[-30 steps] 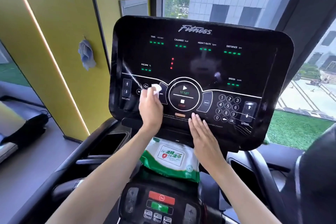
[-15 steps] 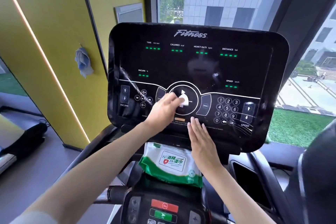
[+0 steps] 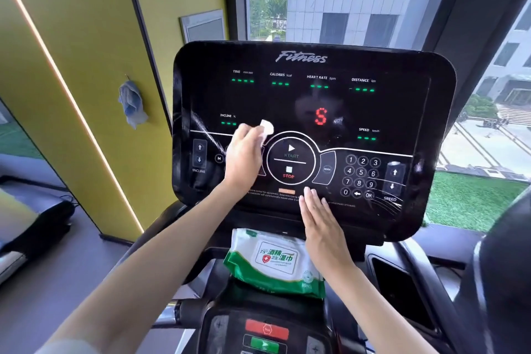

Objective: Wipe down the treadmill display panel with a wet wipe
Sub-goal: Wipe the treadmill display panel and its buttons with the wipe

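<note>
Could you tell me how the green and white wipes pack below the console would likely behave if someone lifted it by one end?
The wipes pack looks like a soft, wrinkled film pouch, so it would probably sag rather than stay stiff. Its bulging shape suggests it is fairly full, so likely somewhat heavy. The glossy film may be a little slippery.

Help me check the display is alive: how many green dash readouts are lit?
6: TIME, CALORIES, HEART RATE and DISTANCE along the top; INCLINE mid-left, above the left hand holding the wet wipe; SPEED mid-right. The hand may hide others.
</note>
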